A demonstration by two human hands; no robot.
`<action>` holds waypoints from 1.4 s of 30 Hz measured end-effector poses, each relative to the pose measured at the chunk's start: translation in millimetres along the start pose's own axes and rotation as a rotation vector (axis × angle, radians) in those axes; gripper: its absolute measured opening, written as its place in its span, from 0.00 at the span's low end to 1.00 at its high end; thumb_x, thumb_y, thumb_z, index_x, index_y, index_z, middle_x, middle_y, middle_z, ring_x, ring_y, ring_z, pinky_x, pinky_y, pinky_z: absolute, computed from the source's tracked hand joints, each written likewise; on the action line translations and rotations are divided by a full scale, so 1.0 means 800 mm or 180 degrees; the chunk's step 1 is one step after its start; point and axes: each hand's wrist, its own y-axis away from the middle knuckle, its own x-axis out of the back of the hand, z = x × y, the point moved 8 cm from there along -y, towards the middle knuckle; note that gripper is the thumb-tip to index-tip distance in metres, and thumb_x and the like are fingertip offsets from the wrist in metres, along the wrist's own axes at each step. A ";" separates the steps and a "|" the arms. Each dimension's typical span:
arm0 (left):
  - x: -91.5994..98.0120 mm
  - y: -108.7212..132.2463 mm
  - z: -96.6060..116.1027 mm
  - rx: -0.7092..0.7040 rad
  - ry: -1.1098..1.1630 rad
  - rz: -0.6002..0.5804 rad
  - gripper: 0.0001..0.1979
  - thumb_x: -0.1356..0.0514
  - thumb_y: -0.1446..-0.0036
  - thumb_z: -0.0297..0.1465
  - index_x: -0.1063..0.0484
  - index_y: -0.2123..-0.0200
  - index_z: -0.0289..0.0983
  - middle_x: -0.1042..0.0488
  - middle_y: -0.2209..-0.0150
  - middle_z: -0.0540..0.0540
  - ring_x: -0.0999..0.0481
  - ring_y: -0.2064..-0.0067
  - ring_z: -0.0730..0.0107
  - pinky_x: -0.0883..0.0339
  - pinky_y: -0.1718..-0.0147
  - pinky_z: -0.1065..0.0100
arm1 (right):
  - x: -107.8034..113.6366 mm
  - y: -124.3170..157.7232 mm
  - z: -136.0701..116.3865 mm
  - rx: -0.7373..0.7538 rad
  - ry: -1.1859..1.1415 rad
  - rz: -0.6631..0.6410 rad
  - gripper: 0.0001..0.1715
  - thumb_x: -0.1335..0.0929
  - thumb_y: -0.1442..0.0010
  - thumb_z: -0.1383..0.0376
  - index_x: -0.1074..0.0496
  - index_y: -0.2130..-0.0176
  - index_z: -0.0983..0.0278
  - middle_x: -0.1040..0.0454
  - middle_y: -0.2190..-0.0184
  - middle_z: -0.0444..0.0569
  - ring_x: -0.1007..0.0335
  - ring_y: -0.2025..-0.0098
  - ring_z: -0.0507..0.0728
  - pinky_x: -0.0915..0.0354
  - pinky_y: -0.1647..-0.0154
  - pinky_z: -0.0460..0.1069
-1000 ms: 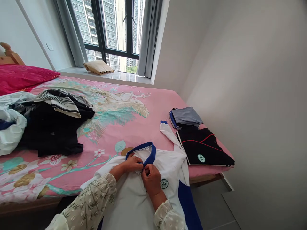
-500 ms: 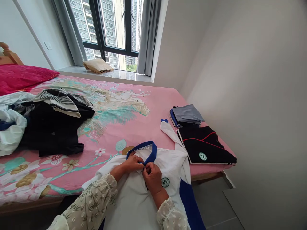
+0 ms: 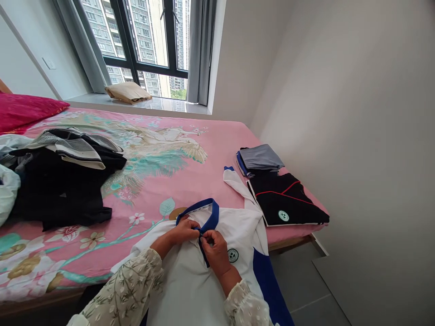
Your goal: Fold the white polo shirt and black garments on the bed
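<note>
A white polo shirt [image 3: 190,290] with a blue collar [image 3: 210,216], blue side panel and a round green badge lies face up over the near edge of the bed. My left hand [image 3: 184,230] pinches the shirt's placket just below the collar. My right hand [image 3: 216,251] is closed on the other side of the same placket, fingertips meeting those of the left hand. Both sleeves of my floral blouse show at the bottom.
A pink flowered bedsheet [image 3: 204,154] covers the bed. A heap of black, striped and white clothes [image 3: 57,181] lies at the left. A folded black garment [image 3: 285,203] and folded grey and blue ones [image 3: 260,158] sit at the right edge. A tan cushion [image 3: 127,93] rests on the windowsill.
My hands stay pinched at the collar opening with only small finger movements. The view has swung slightly to the right, so the clothes pile and pillow slid left.
</note>
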 end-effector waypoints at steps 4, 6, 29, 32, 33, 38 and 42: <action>0.000 0.001 -0.001 0.0035 0.0046 -0.0044 0.07 0.49 0.59 0.33 0.33 0.80 0.38 0.38 0.82 0.54 0.33 0.66 0.66 0.56 0.40 0.55 | 0.002 0.000 -0.002 -0.0118 -0.0020 -0.0007 0.03 0.34 0.45 0.66 0.30 0.70 0.62 0.28 0.72 0.44 0.33 0.69 0.52 0.37 0.65 0.45; -0.001 0.001 -0.001 0.0052 0.0075 -0.0046 0.07 0.49 0.60 0.33 0.34 0.81 0.38 0.39 0.82 0.55 0.33 0.66 0.67 0.55 0.41 0.55 | 0.003 0.000 -0.005 -0.0157 0.0040 -0.0006 0.03 0.34 0.45 0.66 0.30 0.70 0.62 0.28 0.73 0.44 0.33 0.69 0.52 0.37 0.65 0.45; 0.008 0.017 0.021 -0.0482 -0.0364 0.0404 0.18 0.42 0.51 0.46 0.35 0.79 0.37 0.37 0.81 0.56 0.34 0.72 0.72 0.55 0.42 0.55 | -0.012 -0.033 0.062 -0.1914 -0.1326 -0.0742 0.25 0.41 0.46 0.45 0.36 0.69 0.64 0.34 0.82 0.41 0.37 0.84 0.50 0.44 0.85 0.44; 0.038 0.038 0.044 -0.0855 -0.0981 0.0658 0.19 0.45 0.47 0.46 0.32 0.79 0.38 0.31 0.78 0.52 0.31 0.68 0.69 0.59 0.41 0.53 | 0.011 -0.037 0.070 -0.1789 -0.1070 -0.0317 0.26 0.45 0.44 0.44 0.38 0.67 0.63 0.36 0.80 0.40 0.38 0.83 0.50 0.40 0.83 0.46; 0.049 0.045 0.050 -0.0964 -0.1261 0.0757 0.19 0.48 0.44 0.44 0.31 0.78 0.38 0.30 0.77 0.51 0.31 0.67 0.68 0.61 0.40 0.52 | 0.020 -0.042 0.070 -0.1708 -0.0933 -0.0214 0.25 0.45 0.43 0.45 0.38 0.66 0.63 0.36 0.80 0.40 0.39 0.82 0.50 0.39 0.82 0.46; 0.099 0.064 0.030 -0.0709 -0.1759 0.1041 0.15 0.50 0.47 0.25 0.24 0.66 0.43 0.23 0.67 0.49 0.28 0.58 0.66 0.64 0.40 0.49 | 0.054 -0.089 0.036 -0.0909 -0.0151 -0.0142 0.18 0.43 0.39 0.54 0.34 0.63 0.63 0.30 0.70 0.48 0.34 0.68 0.54 0.35 0.64 0.50; 0.108 0.056 -0.020 -0.0268 -0.1565 0.0964 0.24 0.49 0.51 0.20 0.25 0.56 0.48 0.29 0.49 0.46 0.34 0.46 0.60 0.58 0.41 0.48 | 0.031 -0.129 -0.004 -0.0090 0.0501 -0.0903 0.18 0.40 0.46 0.72 0.28 0.58 0.60 0.31 0.52 0.51 0.39 0.48 0.57 0.44 0.45 0.53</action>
